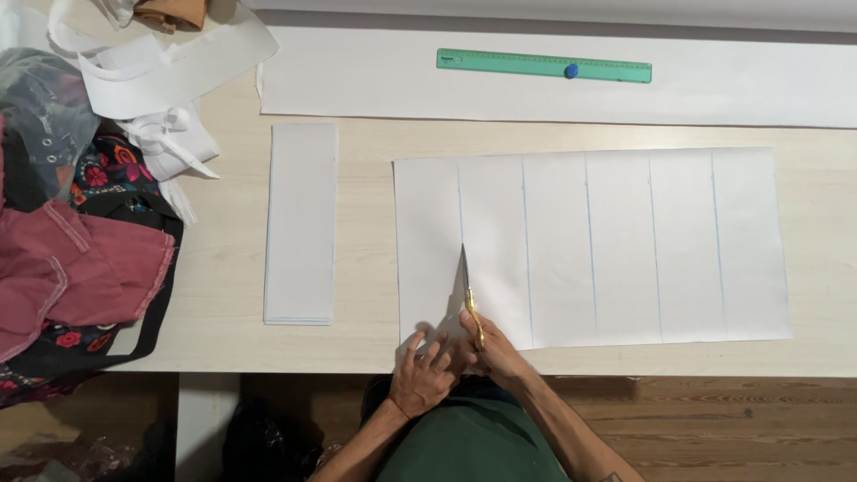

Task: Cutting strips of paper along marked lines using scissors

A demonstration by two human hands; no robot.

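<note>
A large white paper sheet lies on the pale wooden table, ruled with several thin blue lines into vertical strips. My right hand grips gold-handled scissors, whose blades point away from me along the leftmost blue line, partway into the sheet. My left hand rests flat with spread fingers on the sheet's near left corner, just beside the scissors. A stack of cut white paper strips lies to the left of the sheet.
A green ruler with a blue knob lies on a long white paper roll at the back. Pink and floral fabric, a clear plastic bag and white paper scraps crowd the left side. Wooden floor shows below the table edge.
</note>
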